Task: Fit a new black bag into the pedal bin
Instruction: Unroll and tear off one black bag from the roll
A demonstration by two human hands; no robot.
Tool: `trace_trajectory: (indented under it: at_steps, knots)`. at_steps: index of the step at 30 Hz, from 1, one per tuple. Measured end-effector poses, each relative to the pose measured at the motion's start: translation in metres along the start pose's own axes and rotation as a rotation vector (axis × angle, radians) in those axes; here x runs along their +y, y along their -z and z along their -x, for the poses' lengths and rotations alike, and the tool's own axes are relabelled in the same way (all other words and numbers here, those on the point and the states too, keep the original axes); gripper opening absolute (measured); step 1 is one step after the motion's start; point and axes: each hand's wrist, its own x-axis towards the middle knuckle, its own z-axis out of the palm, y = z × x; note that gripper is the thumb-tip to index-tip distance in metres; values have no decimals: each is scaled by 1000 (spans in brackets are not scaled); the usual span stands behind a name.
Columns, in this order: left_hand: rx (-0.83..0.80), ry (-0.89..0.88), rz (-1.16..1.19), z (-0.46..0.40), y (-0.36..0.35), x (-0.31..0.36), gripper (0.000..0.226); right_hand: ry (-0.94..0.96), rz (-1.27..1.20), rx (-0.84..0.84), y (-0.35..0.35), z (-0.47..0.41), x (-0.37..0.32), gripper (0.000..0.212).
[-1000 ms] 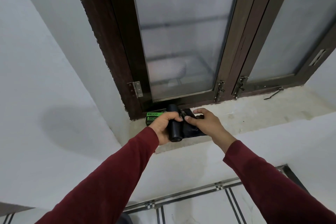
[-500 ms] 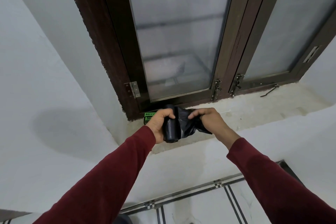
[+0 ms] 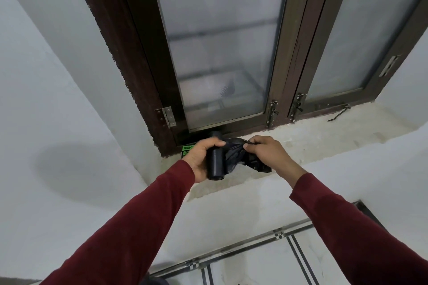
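A roll of black bin bags (image 3: 215, 164) is held upright over the window sill, gripped around its middle by my left hand (image 3: 201, 157). A loose black bag (image 3: 234, 156) trails from the roll to the right. My right hand (image 3: 266, 154) pinches the top edge of that loose bag between thumb and fingers. Both sleeves are dark red. The pedal bin is not in view.
A green-labelled packet (image 3: 188, 150) lies on the sill (image 3: 324, 141) behind my left hand. A dark wooden window frame (image 3: 143, 90) with frosted panes stands right behind. White wall is below, and a tiled floor (image 3: 266, 261) at the bottom.
My right hand has drawn the loose bag further out to the right from the roll. Both hands have lifted slightly off the sill.
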Motion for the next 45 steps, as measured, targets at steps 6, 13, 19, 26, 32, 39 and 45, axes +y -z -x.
trace_trajectory:
  at_steps: [6,13,19,26,32,39,45]
  knots:
    - [64,16,-80,-4,2,0,22,9,-55,-8,2,-2,-1,42]
    - [30,4,-88,-2,1,3,42,-6,-32,16,4,-1,-11,44]
    - [58,-24,-126,-3,-1,5,32,83,105,161,-2,0,-7,41]
    - [-19,-32,-44,-2,1,5,26,45,38,112,-8,-4,-12,12]
    - [33,-22,-109,-10,4,4,57,14,-27,76,-4,-3,-13,42]
    - [39,3,-134,-8,3,3,46,-43,-65,116,0,-3,-14,32]
    - [12,9,-124,-6,3,6,35,-13,65,161,-4,-1,-7,55]
